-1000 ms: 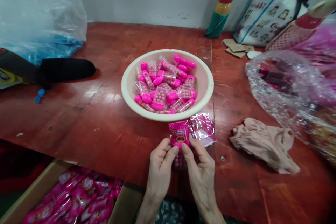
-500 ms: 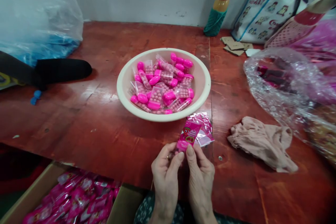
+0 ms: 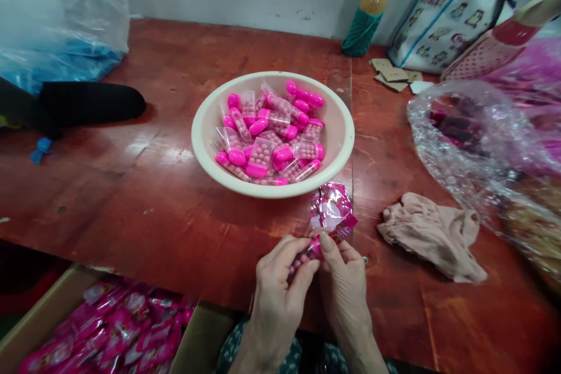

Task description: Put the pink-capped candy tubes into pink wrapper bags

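Note:
My left hand (image 3: pixel 280 274) and my right hand (image 3: pixel 344 277) are closed together on one pink candy packet (image 3: pixel 312 250) at the near edge of the red table (image 3: pixel 153 187). Small pink balls show inside it between my fingers. A few flat pink wrappers (image 3: pixel 332 210) lie just beyond my right thumb. Behind them stands a cream bowl (image 3: pixel 205 128) filled with clear capsules of pink candy balls (image 3: pixel 272 134) with pink caps.
A cardboard box (image 3: pixel 48 315) of finished pink packets (image 3: pixel 118 327) sits below the table edge at the left. A beige cloth (image 3: pixel 432 234) lies to the right, with clear plastic bags (image 3: pixel 477 140) beyond. A black object (image 3: pixel 87 102), a large plastic bag (image 3: pixel 56 17) and a colourful bottle (image 3: pixel 368 11) stand farther off.
The pink packet stood upright above my fingertips; now it is tipped over and drawn down between both hands, which have closed tighter round it.

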{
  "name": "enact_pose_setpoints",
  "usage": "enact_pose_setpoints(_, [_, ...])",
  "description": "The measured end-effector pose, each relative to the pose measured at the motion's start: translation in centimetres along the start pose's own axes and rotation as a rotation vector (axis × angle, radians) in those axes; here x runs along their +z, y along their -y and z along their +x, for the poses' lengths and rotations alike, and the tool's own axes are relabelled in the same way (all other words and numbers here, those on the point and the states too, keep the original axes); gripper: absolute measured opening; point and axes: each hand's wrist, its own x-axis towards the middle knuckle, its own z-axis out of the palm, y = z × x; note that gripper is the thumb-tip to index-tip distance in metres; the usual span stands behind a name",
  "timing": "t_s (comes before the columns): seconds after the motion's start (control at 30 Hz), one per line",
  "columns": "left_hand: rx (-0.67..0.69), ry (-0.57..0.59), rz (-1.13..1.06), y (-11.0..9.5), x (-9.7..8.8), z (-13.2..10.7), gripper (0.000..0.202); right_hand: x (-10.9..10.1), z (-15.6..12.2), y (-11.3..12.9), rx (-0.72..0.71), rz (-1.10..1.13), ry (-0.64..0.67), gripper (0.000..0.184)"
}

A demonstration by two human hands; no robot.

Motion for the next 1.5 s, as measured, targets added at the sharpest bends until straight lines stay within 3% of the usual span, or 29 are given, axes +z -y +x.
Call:
enact_pose_setpoints(0.23, [-0.079,-0.135,-0.067,0.8,0.8,-0.4,0.018,0.4,-0.8,-1.0,-0.017,-0.079,-0.084,0.023])
enact_pose_setpoints(0.3, [-0.156,-0.149,-0.17,0.6,1.3,-0.3,0.017,0.2,-0.5,-0.6,-0.003,-0.058,-0.046,0.02])
enact_pose_setpoints(0.43, [-0.28,-0.15,-0.369,-0.1,1.6,0.0,0.034,-0.5,0.1,0.8,-0.008,-0.018,0.085,0.02])
enact_pose_setpoints(0.57, [-0.276,-0.133,-0.312,0.2,1.5,0.1,0.026,-0.6,0.2,1.2,-0.055,-0.086,0.078,0.021])
enact_pose_setpoints(0.8, [-0.298,-0.162,-0.422,0.9,1.7,0.1,0.016,0.2,-0.6,-0.7,-0.153,-0.231,-0.081,0.02])
enact_pose_setpoints(1.0, [-0.349,-0.162,-0.475,0.8,1.7,0.2,0.02,-0.1,-0.7,-1.1,-0.168,-0.3,-0.047,0.019])
enact_pose_setpoints(1.2, [-0.341,-0.142,-0.517,0.8,1.7,0.6,0.02,-0.3,-0.2,0.2,-0.081,-0.175,0.034,0.02])
enact_pose_setpoints(1.33, [-0.291,-0.108,-0.361,0.9,2.0,0.3,0.016,-0.1,0.0,0.4,-0.045,-0.148,0.016,0.015])
enact_pose_setpoints(1.5, [-0.131,-0.211,-0.064,1.7,2.1,-0.6,0.037,0.1,-0.5,-0.2,0.001,-0.195,-0.095,0.022])
